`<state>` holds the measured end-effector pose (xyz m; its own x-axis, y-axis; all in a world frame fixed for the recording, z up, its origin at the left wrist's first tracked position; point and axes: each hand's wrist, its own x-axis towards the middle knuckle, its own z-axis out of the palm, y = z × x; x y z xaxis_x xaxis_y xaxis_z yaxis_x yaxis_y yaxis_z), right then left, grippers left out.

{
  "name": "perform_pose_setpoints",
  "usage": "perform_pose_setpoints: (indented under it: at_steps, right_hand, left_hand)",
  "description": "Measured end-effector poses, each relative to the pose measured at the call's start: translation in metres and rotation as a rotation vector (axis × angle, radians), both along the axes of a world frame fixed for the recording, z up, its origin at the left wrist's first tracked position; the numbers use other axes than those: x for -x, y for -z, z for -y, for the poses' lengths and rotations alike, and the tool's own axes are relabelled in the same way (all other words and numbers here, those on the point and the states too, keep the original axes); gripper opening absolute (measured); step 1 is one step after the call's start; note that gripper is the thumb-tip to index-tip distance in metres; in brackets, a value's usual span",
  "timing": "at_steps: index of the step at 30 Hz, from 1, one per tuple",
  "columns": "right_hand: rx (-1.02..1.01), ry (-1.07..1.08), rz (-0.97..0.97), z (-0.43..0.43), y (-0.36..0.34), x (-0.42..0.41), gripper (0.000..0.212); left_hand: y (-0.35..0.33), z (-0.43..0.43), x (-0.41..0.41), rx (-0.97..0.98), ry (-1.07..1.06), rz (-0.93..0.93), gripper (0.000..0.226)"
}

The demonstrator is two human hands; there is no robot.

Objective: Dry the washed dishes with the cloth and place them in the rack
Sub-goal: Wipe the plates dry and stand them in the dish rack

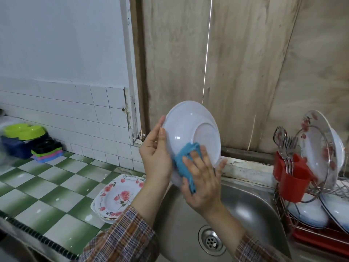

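A white plate (pixel 192 127) stands on edge in the air over the far left part of the steel sink (pixel 245 201), its underside turned toward the camera. The left hand (pixel 154 154) grips the plate by its left rim: the thumb lies along the near side of the edge, while the fingers curl round behind it and are hidden. The right hand (pixel 202 178) lies spread on the lower part of the plate, fingers nearly straight and fanned apart, pressing a bunched blue cloth (pixel 186 159) flat against the underside; a fold of the cloth hangs out below the palm (whether the thumb also pinches it cannot be told). Both wrists come out of plaid sleeves.

On the green-and-white checked counter (pixel 47 186), just left of the sink, sits a stack of rose-patterned plates (pixel 120 197). The wire rack (pixel 283 210) stands to the right of the sink. A flowered plate (pixel 321 148) stands upright in its upper tier, pale dishes (pixel 306 214) lean in the lower one, and a red cutlery holder (pixel 292 182) hung on its left side holds forks (pixel 287 146)
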<state>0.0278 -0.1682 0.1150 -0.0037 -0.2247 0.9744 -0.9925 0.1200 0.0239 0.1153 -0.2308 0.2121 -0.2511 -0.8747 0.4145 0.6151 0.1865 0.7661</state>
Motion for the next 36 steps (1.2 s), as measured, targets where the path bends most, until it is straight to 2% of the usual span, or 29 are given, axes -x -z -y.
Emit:
perform_pose_setpoints:
  at_steps: [1, 3, 7, 9, 11, 15, 18, 23, 26, 28, 31, 36]
  right_hand:
    - [0.019, -0.026, 0.083, -0.002, 0.01, 0.007, 0.044]
    - [0.079, -0.132, 0.38, -0.004, 0.019, 0.017, 0.047]
    - [0.29, -0.304, 0.893, -0.009, 0.005, 0.035, 0.047]
    - [0.349, -0.312, 1.085, -0.012, -0.013, 0.052, 0.041]
    - [0.333, -0.34, 1.193, -0.015, -0.035, 0.066, 0.037]
    - [0.324, -0.403, 1.125, -0.017, -0.065, 0.058, 0.054]
    - [0.332, -0.432, 0.877, -0.024, -0.066, 0.035, 0.052]
    - [0.134, -0.304, 0.318, -0.029, -0.035, 0.004, 0.043]
    - [-0.063, -0.196, 0.012, -0.03, -0.011, -0.004, 0.047]
    - [-0.152, -0.07, -0.11, -0.031, 0.008, -0.003, 0.048]
    - [-0.152, -0.007, -0.079, -0.033, 0.032, 0.004, 0.053]
    - [-0.003, -0.04, 0.251, -0.03, 0.029, -0.001, 0.058]
  left_hand:
    - [-0.001, 0.001, 0.0, -0.015, -0.009, -0.001, 0.027]
    - [-0.002, 0.005, 0.002, -0.051, -0.035, 0.017, 0.025]
    - [0.002, 0.014, 0.003, -0.107, -0.049, 0.049, 0.025]
    - [0.005, 0.013, 0.0, -0.05, -0.031, 0.08, 0.026]
    - [0.006, 0.008, -0.003, 0.068, 0.018, 0.107, 0.028]
    - [0.009, -0.018, -0.003, 0.396, 0.08, 0.233, 0.032]
    - [0.022, -0.03, 0.001, 0.514, 0.057, 0.27, 0.035]
    - [0.022, -0.027, 0.007, 0.358, 0.042, 0.223, 0.031]
    - [0.02, -0.022, 0.008, 0.161, -0.044, 0.154, 0.032]
    - [0.022, -0.012, 0.005, 0.023, -0.096, 0.078, 0.028]
    - [0.026, 0.004, 0.0, -0.127, -0.174, 0.024, 0.026]
    - [0.024, 0.008, -0.006, -0.272, -0.132, -0.043, 0.019]
